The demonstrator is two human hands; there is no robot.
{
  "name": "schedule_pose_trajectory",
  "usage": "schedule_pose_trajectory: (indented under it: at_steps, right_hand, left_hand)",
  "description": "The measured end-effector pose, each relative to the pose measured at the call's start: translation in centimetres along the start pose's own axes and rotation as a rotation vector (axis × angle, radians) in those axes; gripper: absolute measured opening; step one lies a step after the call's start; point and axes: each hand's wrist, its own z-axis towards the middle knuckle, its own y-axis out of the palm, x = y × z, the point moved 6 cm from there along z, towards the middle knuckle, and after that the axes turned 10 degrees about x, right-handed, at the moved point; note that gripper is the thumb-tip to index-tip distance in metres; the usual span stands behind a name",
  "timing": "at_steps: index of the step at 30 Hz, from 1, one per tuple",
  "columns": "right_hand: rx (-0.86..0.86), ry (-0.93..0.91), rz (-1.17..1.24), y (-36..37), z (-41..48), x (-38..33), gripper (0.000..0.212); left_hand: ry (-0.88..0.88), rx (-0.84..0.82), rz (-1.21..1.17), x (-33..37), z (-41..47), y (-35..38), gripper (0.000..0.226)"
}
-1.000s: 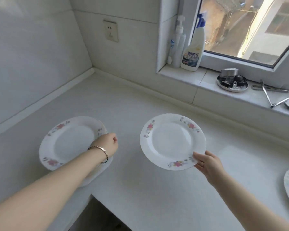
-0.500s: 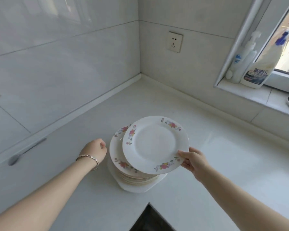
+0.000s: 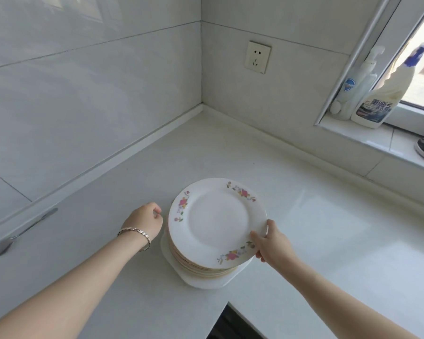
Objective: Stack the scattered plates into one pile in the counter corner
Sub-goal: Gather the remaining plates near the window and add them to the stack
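The right hand (image 3: pixel 271 243) pinches the near right rim of a floral plate (image 3: pixel 218 221), thumb on top of the rim and the other fingers tucked under it. That plate sits on top of a pile of plates (image 3: pixel 201 266), nearly square with the ones beneath, whose gold-edged rims show in layers along the near side. Whether it rests fully on the pile or is carried a little by the hand, I cannot tell. At the bottom of the pile lies a wider, squarish white dish (image 3: pixel 206 281), its corners poking out nearer to the person than both hands.

The left hand (image 3: pixel 145 220) is curled into a loose fist and holds nothing; it hovers just left of the pile, knuckles close to the top plate's rim without clearly touching it. A metal bracelet (image 3: pixel 135 233) circles that wrist.

The pile stands on the white worktop (image 3: pixel 316 241), between the 2 hands, with the tiled corner of the walls well beyond them. Further off past the right hand, a wall socket (image 3: pixel 258 57) sits on the tiles, and 2 cleaning bottles stand on the window ledge: a pump bottle (image 3: pixel 355 89) and a spray bottle (image 3: pixel 382 99) just beside it
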Motion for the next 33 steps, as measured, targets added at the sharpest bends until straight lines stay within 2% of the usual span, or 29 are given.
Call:
schedule_pose_trajectory:
  at_steps: [3, 6, 13, 19, 23, 26, 33]
  right_hand:
    - [0.049, -0.056, -0.218, 0.4, 0.0, -0.4, 0.041]
    - [0.072, -0.041, -0.321, -0.2, 0.4, -0.8, 0.045]
    - [0.041, 0.011, -0.313, -0.1, 1.7, -0.9, 0.045]
    - [-0.006, 0.054, -0.212, -2.0, 2.5, 1.6, 0.044]
    - [-0.079, 0.153, -0.202, -5.1, 2.5, 6.1, 0.026]
    - [-0.138, 0.213, -0.246, -8.5, 0.9, 10.4, 0.029]
    - [0.014, 0.404, -0.207, -18.5, -5.2, 23.8, 0.013]
  left_hand:
    - [0.013, -0.005, 0.005, 0.0, 0.2, 0.0, 0.031]
    - [0.021, -0.004, 0.0, 0.0, 0.5, -0.1, 0.03]
    - [0.078, 0.026, -0.009, 1.9, 0.2, -0.7, 0.029]
    - [0.295, -0.01, -0.034, 8.3, -2.0, 1.0, 0.031]
    - [0.496, -0.182, 0.042, 15.0, -4.8, 5.1, 0.029]
    - [0.617, -0.327, 0.139, 20.2, -8.0, 9.2, 0.025]
    - [0.896, -0.556, 0.277, 30.9, -19.0, 18.5, 0.028]
